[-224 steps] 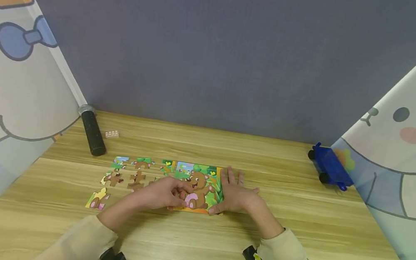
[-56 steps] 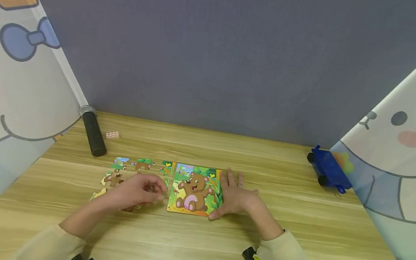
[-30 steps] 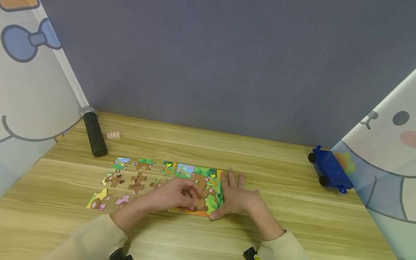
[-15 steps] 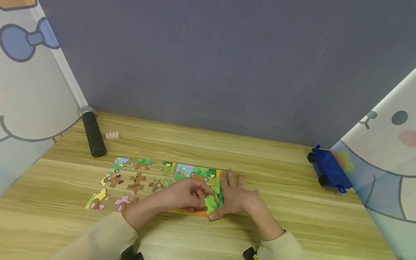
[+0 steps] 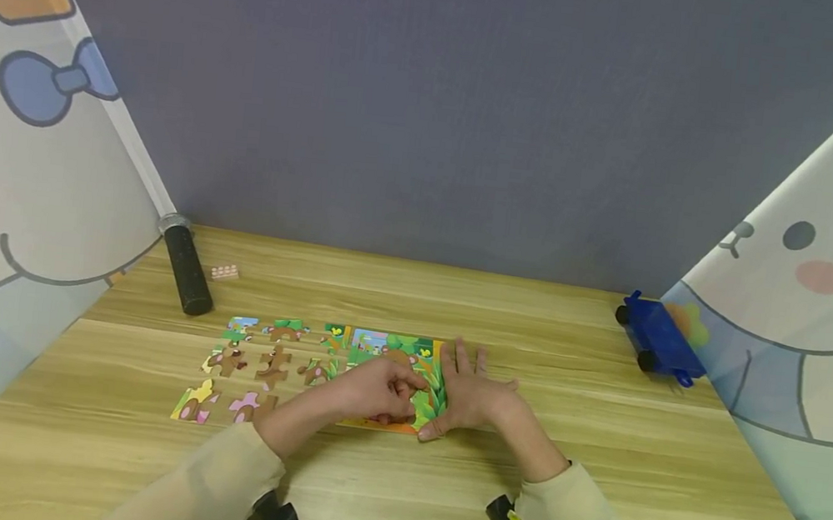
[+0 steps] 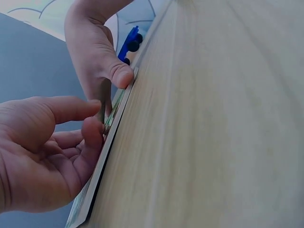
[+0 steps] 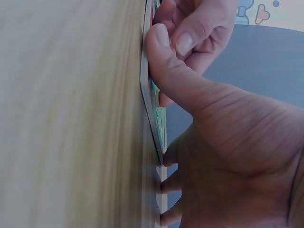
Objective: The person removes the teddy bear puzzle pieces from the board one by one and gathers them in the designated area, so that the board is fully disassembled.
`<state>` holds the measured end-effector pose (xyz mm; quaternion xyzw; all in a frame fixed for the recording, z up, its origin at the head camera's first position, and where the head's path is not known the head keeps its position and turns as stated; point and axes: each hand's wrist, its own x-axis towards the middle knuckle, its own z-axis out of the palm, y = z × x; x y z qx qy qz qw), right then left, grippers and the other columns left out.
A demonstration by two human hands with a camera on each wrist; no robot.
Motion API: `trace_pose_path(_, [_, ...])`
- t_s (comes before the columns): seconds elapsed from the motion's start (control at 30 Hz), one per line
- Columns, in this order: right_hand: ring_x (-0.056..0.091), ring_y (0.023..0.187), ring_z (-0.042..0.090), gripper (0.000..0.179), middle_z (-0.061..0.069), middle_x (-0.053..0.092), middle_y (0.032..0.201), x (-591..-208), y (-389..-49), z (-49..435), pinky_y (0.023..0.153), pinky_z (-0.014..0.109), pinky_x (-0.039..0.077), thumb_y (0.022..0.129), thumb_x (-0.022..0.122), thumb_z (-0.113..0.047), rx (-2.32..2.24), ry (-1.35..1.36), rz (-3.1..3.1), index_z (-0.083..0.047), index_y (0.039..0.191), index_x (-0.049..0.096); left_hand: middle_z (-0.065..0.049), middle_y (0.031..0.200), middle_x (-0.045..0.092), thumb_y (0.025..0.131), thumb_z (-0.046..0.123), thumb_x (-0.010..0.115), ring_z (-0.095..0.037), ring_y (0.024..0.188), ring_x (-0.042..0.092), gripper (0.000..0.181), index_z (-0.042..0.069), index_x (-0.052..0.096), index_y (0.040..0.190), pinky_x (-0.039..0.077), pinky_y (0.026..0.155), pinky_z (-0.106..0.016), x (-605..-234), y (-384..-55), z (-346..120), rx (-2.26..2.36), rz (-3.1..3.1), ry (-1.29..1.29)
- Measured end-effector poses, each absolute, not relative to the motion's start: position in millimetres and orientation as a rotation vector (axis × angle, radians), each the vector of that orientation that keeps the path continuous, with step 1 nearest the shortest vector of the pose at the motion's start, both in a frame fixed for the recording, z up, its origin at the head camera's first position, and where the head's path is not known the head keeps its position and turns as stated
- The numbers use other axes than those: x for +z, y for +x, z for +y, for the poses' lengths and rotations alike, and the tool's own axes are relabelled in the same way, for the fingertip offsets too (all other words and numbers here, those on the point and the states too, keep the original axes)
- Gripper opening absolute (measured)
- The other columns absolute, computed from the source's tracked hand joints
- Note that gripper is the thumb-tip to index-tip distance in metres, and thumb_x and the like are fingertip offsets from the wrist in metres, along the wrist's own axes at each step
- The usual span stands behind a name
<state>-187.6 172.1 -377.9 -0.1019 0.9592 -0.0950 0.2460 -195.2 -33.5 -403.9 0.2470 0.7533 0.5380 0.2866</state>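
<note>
A bear picture puzzle board lies on the wooden table, partly covered by both hands. My left hand is over its lower right part, fingers bent and tips down at the board. In the left wrist view the thumb and a finger come close together at its surface; whether they pinch a piece is unclear. My right hand rests along the board's right edge with fingers spread and thumb at the lower corner. Left of the board, several loose jigsaw pieces lie in spaced rows, my left forearm passing close by.
At the table's back left lie a black-handled object and a small pink studded brick. A blue wheeled toy stands at the right. A grey panel closes the back, with printed white cloths on both sides.
My left hand has gone from the loose pieces rightward onto the board, moving only slightly in the last half second. My right hand stays at the board's edge.
</note>
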Motion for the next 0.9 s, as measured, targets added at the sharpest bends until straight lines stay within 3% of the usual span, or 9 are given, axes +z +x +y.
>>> trace_pose_path(0.13, [-0.008,0.148,0.050,0.138,0.017,-0.012,0.167,-378.6,-187.0,173.3,0.088,0.092,0.011,0.068,0.084,-0.067,-0.257,-0.280,2.619,-0.007,0.163,0.003,-0.006,0.068,0.057,0.092,-0.002,0.066,-0.012,0.049,0.047,0.039,-0.009,0.061,0.130,0.040,0.049,-0.023,-404.5,-194.8,-33.0,1.513,1.961,0.603])
trace_pose_path(0.43, [-0.008,0.148,0.050,0.139,0.017,-0.013,0.167,-379.2,-188.1,172.5,0.089,0.092,0.010,0.066,0.085,-0.067,-0.280,-0.282,2.623,-0.008,0.163,0.003,-0.011,0.094,0.058,0.090,-0.008,0.061,-0.014,0.052,0.047,0.032,-0.007,0.063,0.122,0.041,0.049,-0.025,-402.8,-194.8,-33.0,1.605,1.934,0.561])
trace_pose_path(0.7, [-0.008,0.148,0.050,0.139,0.017,-0.013,0.167,-377.7,-188.6,172.2,0.089,0.092,0.011,0.067,0.085,-0.066,-0.277,-0.283,2.621,-0.007,0.163,0.003,-0.016,0.084,0.065,0.095,-0.010,0.059,-0.014,0.046,0.043,0.024,-0.006,0.061,0.118,0.040,0.047,-0.025,-402.6,-193.7,-29.7,1.655,1.889,0.561])
trace_pose_path(0.9, [-0.008,0.148,0.050,0.139,0.017,-0.013,0.167,-377.8,-188.8,171.7,0.088,0.092,0.011,0.067,0.085,-0.066,-0.277,-0.288,2.621,-0.008,0.163,0.003,-0.015,0.088,0.064,0.096,-0.008,0.060,-0.015,0.051,0.050,0.022,-0.004,0.060,0.118,0.042,0.048,-0.026,-404.5,-192.8,-29.6,1.676,1.904,0.504])
